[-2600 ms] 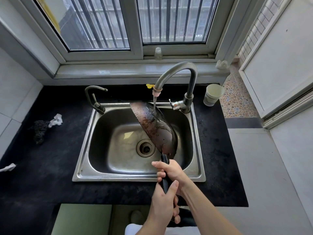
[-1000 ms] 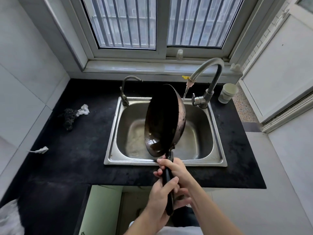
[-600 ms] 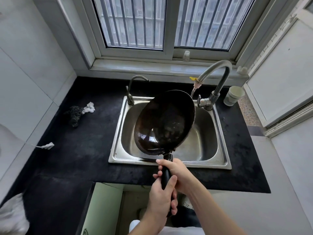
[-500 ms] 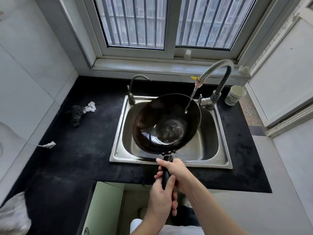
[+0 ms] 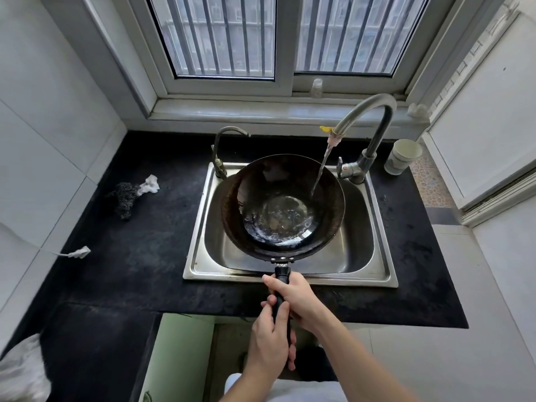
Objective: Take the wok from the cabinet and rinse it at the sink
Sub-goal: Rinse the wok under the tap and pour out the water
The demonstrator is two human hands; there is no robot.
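A dark, worn wok hangs level over the steel sink, its open side up. Water runs from the curved tap onto the wok's right inner wall and pools at its bottom. The wok's black handle points toward me. My right hand grips the handle close to the bowl. My left hand holds the handle's near end, thumb laid along it.
A black counter surrounds the sink. On its left lie a dark scourer and crumpled white paper. A small second tap stands at the sink's back left, a paper cup at the back right. An open green cabinet door is below.
The wok has turned from standing on edge with its back under the stream to lying flat, open side up. Water now falls inside it and collects. Both hands keep the handle.
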